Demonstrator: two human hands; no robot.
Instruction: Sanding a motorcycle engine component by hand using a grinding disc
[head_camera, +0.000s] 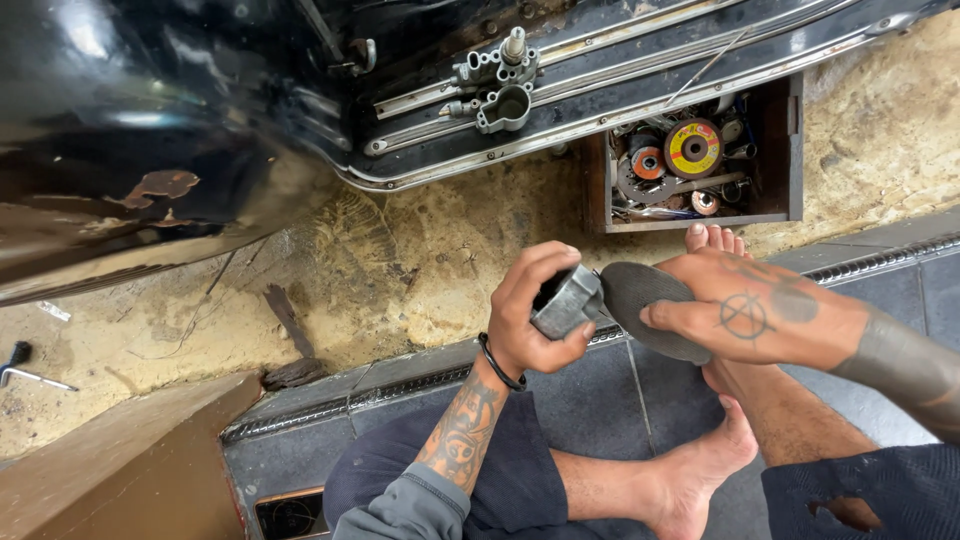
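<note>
black, chipped vehicle bodywork (150, 130) fills the upper left above sandy ground, with one wooden box (780, 130) of several grinding discs at its lower edge near the top right and open dirt between it and the tiled step (600, 400). one grey abrasive disc (640, 300) lies tilted, long axis running down to the right, the right hand (750, 310) flat over it with fingers together. one metal socket-like part (565, 300), its open end pointing up-left, sits clamped in the left hand (530, 320) touching the disc's left edge.

Sandy ground (440, 250) carries a wooden box (700, 160) of grinding discs at two o'clock and a wrench (25, 368) at nine o'clock.
</note>
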